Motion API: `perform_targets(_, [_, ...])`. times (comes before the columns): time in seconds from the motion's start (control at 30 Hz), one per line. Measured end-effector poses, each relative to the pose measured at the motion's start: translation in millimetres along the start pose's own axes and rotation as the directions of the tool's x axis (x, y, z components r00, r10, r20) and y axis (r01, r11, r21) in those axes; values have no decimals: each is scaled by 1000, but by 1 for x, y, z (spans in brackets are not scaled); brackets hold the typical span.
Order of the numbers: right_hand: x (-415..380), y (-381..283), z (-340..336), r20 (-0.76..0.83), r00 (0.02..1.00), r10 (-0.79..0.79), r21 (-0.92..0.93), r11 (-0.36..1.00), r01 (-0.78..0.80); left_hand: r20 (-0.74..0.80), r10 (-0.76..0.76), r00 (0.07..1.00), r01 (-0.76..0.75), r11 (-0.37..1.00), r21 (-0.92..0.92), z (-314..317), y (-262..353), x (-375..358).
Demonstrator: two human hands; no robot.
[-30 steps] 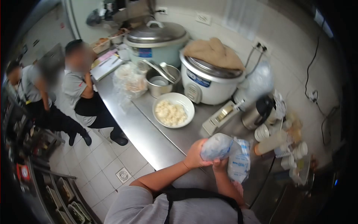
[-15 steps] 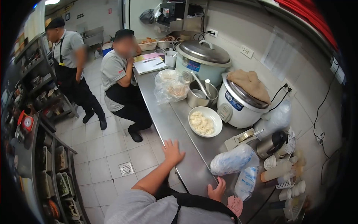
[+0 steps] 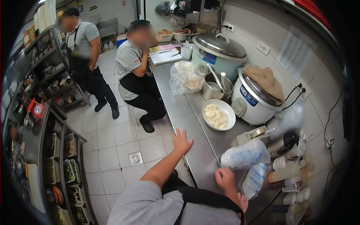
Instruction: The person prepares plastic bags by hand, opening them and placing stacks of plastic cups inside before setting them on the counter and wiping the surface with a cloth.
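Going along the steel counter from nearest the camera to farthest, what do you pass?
Right hand → plastic-wrapped bundle → white bowl of food → metal pot with utensils → big lidded rice cooker → trays at the far end.

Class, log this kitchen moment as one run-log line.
left hand: flat on counter edge | right hand: empty, beside wrapped bundle | bowl: on counter, by rice cooker

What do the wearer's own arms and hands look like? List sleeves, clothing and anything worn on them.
Both hands are bare: no gloves, and no rings or watch can be made out. The left hand and right hand lead into forearms that are uncovered up to short grey sleeves. Black apron straps cross the grey shirt at the back.
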State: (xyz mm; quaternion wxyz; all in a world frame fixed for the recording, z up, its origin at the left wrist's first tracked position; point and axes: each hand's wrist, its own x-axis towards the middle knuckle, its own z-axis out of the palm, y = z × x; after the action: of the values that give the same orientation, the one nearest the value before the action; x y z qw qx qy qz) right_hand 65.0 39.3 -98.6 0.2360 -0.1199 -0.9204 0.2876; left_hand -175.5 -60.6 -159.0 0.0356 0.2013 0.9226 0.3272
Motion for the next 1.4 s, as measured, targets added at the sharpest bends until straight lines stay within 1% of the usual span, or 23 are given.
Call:
perform_targets(0.07, [63,-64,-57,-81,931,-356,-90,933,349,241,-95,966,44,977,209,-12,13,12])
perform_targets(0.1, [84,-91,-87,-121,923,-364,-82,931,356,345,-153,926,40,949,314,-21,23,22])
perform_targets(0.13, [101,-117,-119,-149,901,-408,-124,912,392,508,-29,861,124,980,-155,-38,38,24])
perform_targets(0.17, [115,-139,-149,-172,889,-425,-99,905,414,585,159,795,261,781,-567,-64,57,20])
perform_targets(0.2, [122,-164,-181,-127,881,-456,-230,878,421,558,363,746,416,401,-816,-86,75,16])
perform_targets(0.23, [128,-179,-193,-200,834,-514,-185,856,483,539,598,593,622,85,-778,-105,86,14])
perform_targets(0.27, [134,-188,-200,-136,818,-559,-200,824,530,392,795,463,800,-185,-571,-116,92,10])
perform_targets(0.3, [140,-196,-207,-71,796,-601,-208,789,578,401,815,418,835,-170,-524,-118,93,5])
perform_targets(0.33, [147,-201,-213,126,783,-609,-265,740,618,405,835,371,864,-151,-480,-118,94,2])
perform_targets(0.37, [151,-203,-216,317,747,-584,-312,680,664,407,855,321,892,-128,-435,-117,95,-1])
perform_targets(0.4, [152,-200,-211,406,756,-513,-339,684,646,407,862,301,909,-130,-396,-112,94,-6])
perform_targets(0.5, [149,-182,-203,341,808,-481,-268,774,574,453,846,282,932,-128,-340,-99,89,-12])
perform_targets(0.6, [145,-177,-205,338,816,-470,-229,800,555,455,852,259,941,-117,-316,-96,91,-15])
perform_targets(0.9, [136,-160,-210,311,857,-410,-230,843,486,446,843,302,913,-120,-391,-100,90,-20])
perform_targets(1.0, [130,-138,-205,209,949,-235,-259,923,286,515,766,384,868,-110,-484,-92,78,-18])
perform_targets(1.1, [124,-97,-192,106,994,-24,-316,947,56,660,524,538,785,-27,-619,-72,60,-15])
perform_targets(1.13, [122,-76,-181,123,988,94,-362,931,-44,578,409,707,523,247,-815,-58,51,-15])
perform_targets(1.17, [119,-53,-167,132,968,213,-409,901,-143,419,343,841,199,524,-828,-40,42,-15])
perform_targets(1.2, [117,-42,-159,132,934,331,-456,858,-239,217,341,914,-122,745,-656,-30,37,-18])
perform_targets(1.27, [116,-46,-142,-3,901,435,-306,857,-415,188,269,945,-198,924,-328,-18,30,-23])
perform_targets(1.3, [117,-48,-136,-60,870,489,-220,844,-489,161,236,958,-214,966,-142,-12,26,-25])
perform_targets(1.33, [117,-46,-133,-107,882,459,-222,854,-471,182,163,970,-166,986,0,0,21,-27])
perform_targets(1.4, [114,-43,-125,-192,892,410,-219,868,-446,78,263,962,-272,950,156,10,16,-37])
